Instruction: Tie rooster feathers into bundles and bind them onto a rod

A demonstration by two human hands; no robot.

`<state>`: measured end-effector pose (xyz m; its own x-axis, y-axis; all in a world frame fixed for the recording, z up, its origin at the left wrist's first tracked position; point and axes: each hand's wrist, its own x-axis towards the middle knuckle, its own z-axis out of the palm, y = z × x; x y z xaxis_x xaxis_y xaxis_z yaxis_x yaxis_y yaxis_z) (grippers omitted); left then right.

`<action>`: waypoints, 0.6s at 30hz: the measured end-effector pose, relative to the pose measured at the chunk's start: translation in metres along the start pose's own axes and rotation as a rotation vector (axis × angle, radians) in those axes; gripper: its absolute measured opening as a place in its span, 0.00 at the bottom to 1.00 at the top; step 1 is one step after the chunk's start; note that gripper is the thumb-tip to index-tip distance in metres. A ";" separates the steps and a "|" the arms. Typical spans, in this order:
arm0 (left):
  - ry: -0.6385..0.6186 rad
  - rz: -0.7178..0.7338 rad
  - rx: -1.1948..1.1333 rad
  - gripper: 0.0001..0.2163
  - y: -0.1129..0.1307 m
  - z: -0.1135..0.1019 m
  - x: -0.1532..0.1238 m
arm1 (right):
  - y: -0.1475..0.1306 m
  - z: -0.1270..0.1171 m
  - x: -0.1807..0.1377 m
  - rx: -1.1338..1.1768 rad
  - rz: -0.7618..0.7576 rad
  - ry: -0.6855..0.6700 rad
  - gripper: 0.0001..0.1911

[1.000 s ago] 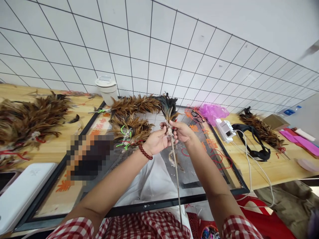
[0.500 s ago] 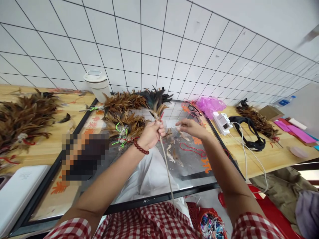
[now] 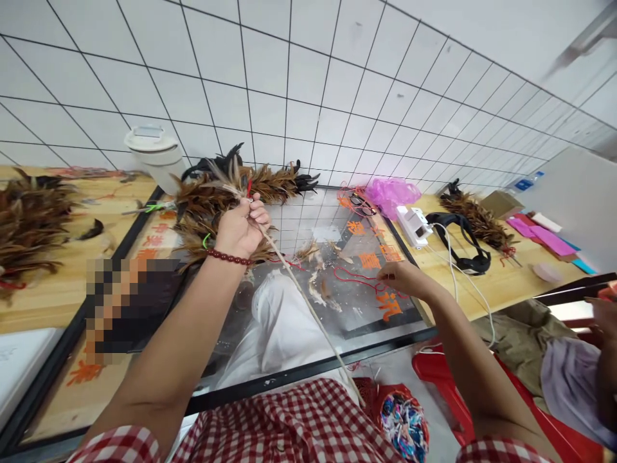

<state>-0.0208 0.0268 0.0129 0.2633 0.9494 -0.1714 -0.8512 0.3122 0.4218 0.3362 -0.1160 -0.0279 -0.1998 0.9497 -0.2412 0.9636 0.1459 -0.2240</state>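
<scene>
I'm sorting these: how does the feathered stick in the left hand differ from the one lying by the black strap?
The held stick is gripped in the left hand; the lying piece rests on the wooden table. The held stick shows a long bare length below the hand, while the lying piece shows only a short bare end. Both have feathers and a bit of red.

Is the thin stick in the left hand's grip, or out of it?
In: the left hand is curled around the thin stick, just below its feathers.
</scene>
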 end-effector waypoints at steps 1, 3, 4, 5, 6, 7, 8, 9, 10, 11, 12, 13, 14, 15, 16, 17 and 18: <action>-0.002 0.008 0.016 0.13 0.001 0.003 0.000 | 0.000 0.002 -0.002 -0.020 -0.010 0.015 0.12; -0.010 0.031 0.074 0.12 0.005 0.010 -0.001 | 0.001 0.006 -0.004 -0.070 -0.040 0.036 0.12; -0.017 0.041 0.116 0.12 0.008 0.014 -0.002 | 0.001 0.009 -0.004 -0.096 -0.059 0.031 0.13; -0.026 0.048 0.166 0.11 0.010 0.017 -0.003 | 0.001 0.013 -0.004 -0.123 -0.069 0.017 0.12; -0.038 0.053 0.222 0.11 0.013 0.021 -0.005 | 0.001 0.017 -0.003 -0.147 -0.067 -0.002 0.12; -0.052 0.052 0.281 0.10 0.014 0.024 -0.007 | 0.001 0.021 -0.003 -0.164 -0.057 -0.017 0.12; -0.070 0.039 0.342 0.10 0.015 0.027 -0.009 | 0.001 0.023 -0.002 -0.170 -0.043 -0.018 0.11; -0.092 0.015 0.400 0.10 0.016 0.028 -0.012 | 0.000 0.024 -0.001 -0.158 -0.030 0.002 0.11; -0.116 -0.016 0.453 0.10 0.015 0.030 -0.014 | -0.002 0.023 0.001 -0.120 -0.023 0.046 0.11; -0.142 -0.055 0.499 0.10 0.012 0.030 -0.016 | -0.006 0.019 0.002 -0.056 -0.024 0.107 0.11; -0.170 -0.097 0.534 0.10 0.008 0.031 -0.018 | -0.011 0.013 0.004 0.026 -0.032 0.175 0.10; -0.202 -0.143 0.559 0.09 0.004 0.031 -0.019 | -0.017 0.004 0.007 0.107 -0.041 0.239 0.10; -0.231 -0.185 0.570 0.08 -0.002 0.032 -0.021 | -0.026 -0.006 0.010 0.169 -0.049 0.295 0.10; -0.259 -0.225 0.569 0.07 -0.009 0.033 -0.023 | -0.036 -0.016 0.015 0.195 -0.058 0.340 0.11; -0.284 -0.265 0.561 0.06 -0.016 0.035 -0.025 | -0.048 -0.026 0.019 0.176 -0.066 0.381 0.11; -0.304 -0.301 0.550 0.04 -0.022 0.037 -0.027 | -0.060 -0.036 0.025 0.120 -0.072 0.423 0.11; -0.320 -0.335 0.541 0.02 -0.029 0.040 -0.029 | -0.072 -0.044 0.030 0.048 -0.080 0.459 0.11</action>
<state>0.0146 -0.0081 0.0413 0.6624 0.7370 -0.1345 -0.3781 0.4838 0.7893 0.2682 -0.0855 0.0223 -0.1632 0.9620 0.2190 0.9369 0.2207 -0.2711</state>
